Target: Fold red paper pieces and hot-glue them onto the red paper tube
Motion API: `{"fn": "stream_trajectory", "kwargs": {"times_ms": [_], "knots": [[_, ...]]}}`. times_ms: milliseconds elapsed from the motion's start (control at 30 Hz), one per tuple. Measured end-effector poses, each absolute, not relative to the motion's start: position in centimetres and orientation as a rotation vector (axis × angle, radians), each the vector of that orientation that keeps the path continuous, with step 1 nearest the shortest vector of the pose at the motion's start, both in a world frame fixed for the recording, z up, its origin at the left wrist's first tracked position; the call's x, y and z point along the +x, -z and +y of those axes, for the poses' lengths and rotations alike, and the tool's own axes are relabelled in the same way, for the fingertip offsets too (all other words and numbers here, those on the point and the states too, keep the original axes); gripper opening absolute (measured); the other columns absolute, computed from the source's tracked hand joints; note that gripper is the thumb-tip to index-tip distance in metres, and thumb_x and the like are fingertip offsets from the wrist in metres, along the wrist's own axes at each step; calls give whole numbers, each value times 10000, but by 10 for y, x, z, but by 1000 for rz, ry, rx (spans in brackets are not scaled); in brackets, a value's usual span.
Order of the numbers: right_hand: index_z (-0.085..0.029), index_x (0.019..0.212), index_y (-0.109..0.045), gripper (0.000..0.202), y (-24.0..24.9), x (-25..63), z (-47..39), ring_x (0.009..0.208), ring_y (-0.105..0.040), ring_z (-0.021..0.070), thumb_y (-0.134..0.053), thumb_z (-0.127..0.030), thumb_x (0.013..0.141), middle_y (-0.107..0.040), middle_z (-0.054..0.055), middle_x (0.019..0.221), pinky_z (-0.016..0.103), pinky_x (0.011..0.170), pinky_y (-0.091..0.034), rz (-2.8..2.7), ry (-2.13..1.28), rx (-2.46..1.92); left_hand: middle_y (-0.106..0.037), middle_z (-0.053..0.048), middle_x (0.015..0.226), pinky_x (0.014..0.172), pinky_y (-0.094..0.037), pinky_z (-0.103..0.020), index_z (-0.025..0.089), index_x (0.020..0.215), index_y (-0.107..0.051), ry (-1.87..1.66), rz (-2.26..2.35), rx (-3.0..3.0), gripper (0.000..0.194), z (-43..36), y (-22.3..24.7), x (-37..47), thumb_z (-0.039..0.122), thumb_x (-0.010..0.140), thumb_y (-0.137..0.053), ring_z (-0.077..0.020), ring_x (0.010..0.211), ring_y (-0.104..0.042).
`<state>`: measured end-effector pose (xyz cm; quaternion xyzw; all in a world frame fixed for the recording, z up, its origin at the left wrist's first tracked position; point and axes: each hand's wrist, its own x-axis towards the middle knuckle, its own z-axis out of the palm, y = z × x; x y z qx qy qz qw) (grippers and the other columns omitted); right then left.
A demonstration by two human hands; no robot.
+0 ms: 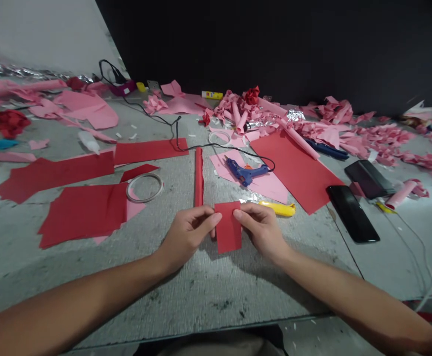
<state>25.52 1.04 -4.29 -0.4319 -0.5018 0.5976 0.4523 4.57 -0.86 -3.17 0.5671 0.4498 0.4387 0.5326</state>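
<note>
A small red rectangle of paper (228, 228) is held up over the table between my two hands. My left hand (188, 230) pinches its left edge between thumb and fingers. On the opposite edge, my right hand (262, 230) has the same kind of pinch. Just behind my left hand lies a narrow red paper roll (198, 175), pointing away from me. A yellow cutter (280, 208) rests beyond my right hand, partly hidden by it. The blue glue gun (246, 170) lies on pink paper farther back, its black cord trailing left.
Stacked red sheets (86, 212) and a tape ring (145, 188) lie at left. A large red sheet (297, 170), a black phone (353, 213) and a dark wallet-like object (369, 179) are at right. Crumpled pink paper (334, 111) lines the back, with a glue stick (212, 95).
</note>
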Motion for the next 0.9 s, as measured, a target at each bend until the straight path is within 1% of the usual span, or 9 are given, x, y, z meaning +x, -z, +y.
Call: {"fn": "stream_trajectory", "kwargs": {"times_ms": [167, 233, 300, 400, 467, 500, 633, 733, 900], "knots": [[-221, 914, -775, 215, 35, 253, 7, 626, -605, 118, -876, -407, 875, -716, -6, 794, 252, 588, -511, -1241, -1338, -1131, -605, 42, 646, 591, -409, -216, 190, 745, -680, -1086, 1149, 1352, 330, -8, 31, 47, 367, 1023, -667, -78, 588, -520], [-227, 920, -756, 206, 32, 252, 6, 634, -622, 117, -881, -382, 868, -721, -6, 818, 243, 579, -525, -1243, -1278, -1158, -605, 40, 650, 604, -421, -210, 190, 753, -686, -1097, 1141, 1349, 315, -8, 32, 48, 369, 1012, -680, -85, 614, -548], [-241, 985, -758, 209, 32, 252, 5, 672, -661, 125, -880, -363, 868, -752, 5, 898, 246, 594, -564, -1239, -1295, -1146, -614, 39, 671, 603, -424, -207, 191, 775, -698, -1097, 1104, 1337, 288, -8, 32, 49, 371, 1000, -693, -87, 624, -553], [-288, 1222, -756, 389, 34, 253, 6, 768, -724, 145, -891, -347, 862, -793, 27, 1071, 259, 632, -620, -1245, -1457, -1051, -595, 48, 673, 581, -402, -202, 192, 789, -699, -1094, 1051, 1339, 283, -9, 33, 48, 379, 1002, -695, -77, 599, -509], [-318, 1343, -723, 514, 35, 254, 7, 810, -741, 149, -900, -343, 861, -797, 33, 1144, 260, 643, -631, -1241, -1548, -993, -551, 58, 641, 571, -388, -202, 190, 772, -678, -1092, 1050, 1347, 327, -10, 33, 47, 398, 1025, -672, -73, 578, -476], [-319, 1346, -727, 517, 35, 254, 7, 832, -748, 151, -903, -342, 860, -799, 36, 1158, 258, 649, -632, -1241, -1558, -987, -536, 61, 632, 571, -385, -202, 190, 770, -669, -1093, 1054, 1348, 345, -10, 33, 47, 407, 1039, -656, -74, 575, -471], [-283, 1194, -809, 360, 36, 254, 5, 941, -780, 180, -914, -335, 853, -815, 55, 1178, 283, 743, -651, -1326, -1507, -1021, -555, 51, 674, 603, -396, -214, 192, 797, -670, -1091, 1064, 1414, 352, -10, 34, 46, 412, 1066, -610, -87, 620, -502], [-308, 1215, -813, 412, 37, 253, 2, 961, -788, 190, -939, -323, 823, -824, 45, 1181, 318, 813, -659, -1371, -1521, -967, -552, 40, 689, 631, -401, -235, 185, 753, -648, -1059, 1051, 1506, 362, -10, 34, 47, 400, 1044, -630, -100, 647, -513], [-328, 1206, -817, 457, 38, 254, 2, 925, -780, 182, -967, -295, 775, -835, 32, 1144, 330, 808, -667, -1332, -1509, -951, -551, 40, 709, 613, -383, -242, 183, 755, -618, -1035, 1055, 1409, 326, -10, 36, 49, 407, 961, -733, -103, 642, -486]]}}
